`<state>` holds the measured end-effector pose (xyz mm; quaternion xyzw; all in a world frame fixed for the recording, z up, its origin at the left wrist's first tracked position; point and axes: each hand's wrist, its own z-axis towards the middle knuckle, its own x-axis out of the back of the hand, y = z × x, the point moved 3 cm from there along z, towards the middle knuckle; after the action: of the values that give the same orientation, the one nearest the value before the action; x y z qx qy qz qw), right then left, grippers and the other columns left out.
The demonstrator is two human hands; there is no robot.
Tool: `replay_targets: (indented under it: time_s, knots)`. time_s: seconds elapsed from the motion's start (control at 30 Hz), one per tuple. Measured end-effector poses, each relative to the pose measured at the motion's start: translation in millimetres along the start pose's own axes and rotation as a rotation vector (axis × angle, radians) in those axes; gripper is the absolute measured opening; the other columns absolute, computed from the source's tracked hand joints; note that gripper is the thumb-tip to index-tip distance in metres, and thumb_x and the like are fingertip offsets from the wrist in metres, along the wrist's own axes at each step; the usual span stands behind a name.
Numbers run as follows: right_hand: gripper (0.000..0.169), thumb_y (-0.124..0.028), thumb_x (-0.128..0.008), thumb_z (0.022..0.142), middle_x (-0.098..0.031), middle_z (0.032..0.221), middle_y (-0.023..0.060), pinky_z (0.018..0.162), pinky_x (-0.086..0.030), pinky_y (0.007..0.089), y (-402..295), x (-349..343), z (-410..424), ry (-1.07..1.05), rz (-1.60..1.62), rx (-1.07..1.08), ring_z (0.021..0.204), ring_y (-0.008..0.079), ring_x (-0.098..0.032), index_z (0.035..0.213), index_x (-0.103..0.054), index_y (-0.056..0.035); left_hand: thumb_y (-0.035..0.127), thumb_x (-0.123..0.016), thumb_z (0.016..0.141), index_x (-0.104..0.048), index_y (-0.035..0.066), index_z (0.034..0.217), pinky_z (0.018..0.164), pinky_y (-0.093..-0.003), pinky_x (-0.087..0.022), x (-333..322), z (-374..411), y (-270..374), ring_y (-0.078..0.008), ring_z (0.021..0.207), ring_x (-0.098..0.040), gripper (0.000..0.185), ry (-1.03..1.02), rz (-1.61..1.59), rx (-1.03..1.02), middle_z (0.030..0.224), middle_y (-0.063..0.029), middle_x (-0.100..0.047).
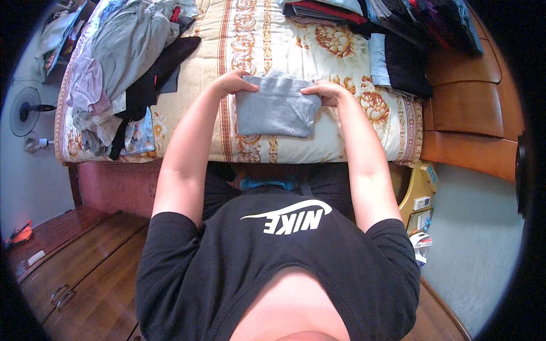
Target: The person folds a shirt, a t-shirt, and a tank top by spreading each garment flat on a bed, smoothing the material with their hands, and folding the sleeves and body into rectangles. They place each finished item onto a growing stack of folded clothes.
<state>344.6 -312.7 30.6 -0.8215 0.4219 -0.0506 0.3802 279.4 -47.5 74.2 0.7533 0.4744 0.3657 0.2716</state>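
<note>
A grey ribbed knit garment [275,111], folded into a compact rectangle, lies over the patterned bedspread [192,106] in front of me. My left hand [235,82] pinches its far left corner, thumb on top. At the far right corner my right hand [330,91] grips the same garment between thumb and fingers. A ribbed band runs along the far edge between both hands, and a bit of ribbed cloth pokes out beyond it. The fingers beneath the cloth are mostly hidden.
Loose clothes [128,47] lie heaped on the bed's left side. Folded dark clothes [405,64] sit at the right by the wooden headboard [465,102], with a folded stack [324,13] farther back. A fan [27,111] stands left; a wooden cabinet [85,273] is at lower left.
</note>
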Motion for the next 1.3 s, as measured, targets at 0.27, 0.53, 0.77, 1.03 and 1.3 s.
replay_targets:
  time_s: [0.27,0.53,0.77,1.03,1.3]
  knots:
    - [0.035,0.003,-0.064,0.063,-0.056,0.088,0.0046,0.074,-0.043,0.0303,-66,-55,-105,0.509,-0.927,1.023,0.085,0.0184,-0.053,0.094,-0.052,-0.0062,0.008,-0.068,0.065,-0.054,0.009,0.097,0.077,-0.0349,-0.041,16,-96,54,-0.0209,0.086,-0.056,0.035,0.476,0.61,-0.661,0.089,-0.0082,-0.058]
    - [0.022,-0.002,-0.053,0.064,-0.046,0.082,0.0063,0.072,-0.038,0.0373,98,-81,-56,0.836,-1.271,1.127,0.081,0.0255,-0.046,0.083,-0.048,-0.0113,0.006,-0.054,0.067,-0.052,0.015,0.095,0.081,-0.0344,-0.036,-74,-92,-85,-0.0219,0.088,-0.048,0.029,0.648,0.954,-0.798,0.089,-0.0037,-0.049]
    - [0.023,-0.001,-0.05,0.062,-0.049,0.089,0.0093,0.078,-0.035,0.0408,82,-88,-77,1.055,-1.017,1.024,0.087,0.0285,-0.046,0.084,-0.051,-0.0085,0.009,-0.053,0.074,-0.052,0.013,0.103,0.088,-0.0376,-0.032,-78,-102,-96,-0.0229,0.105,-0.045,0.029,0.814,0.781,-0.788,0.109,-0.0048,-0.05]
    - [0.068,-0.046,-0.035,0.087,-0.019,0.141,0.0181,0.105,-0.015,0.0448,63,-96,-3,0.905,-1.127,0.234,0.132,0.0333,-0.012,0.137,-0.013,-0.0053,0.038,-0.042,0.086,-0.022,0.014,0.137,0.103,-0.0418,-0.02,-88,-53,-67,-0.0343,0.13,-0.015,0.059,0.691,0.815,-0.175,0.144,-0.0126,-0.011]
    - [0.081,-0.039,-0.067,0.07,-0.043,0.117,0.0306,0.092,-0.038,0.0403,73,-84,-28,0.939,-0.571,0.317,0.109,0.0379,-0.046,0.122,-0.029,0.0097,0.024,-0.065,0.077,-0.037,-0.002,0.123,0.089,-0.0321,-0.039,-65,-55,-108,-0.0236,0.103,-0.051,0.06,0.434,-0.517,-0.09,0.114,-0.0157,-0.051]
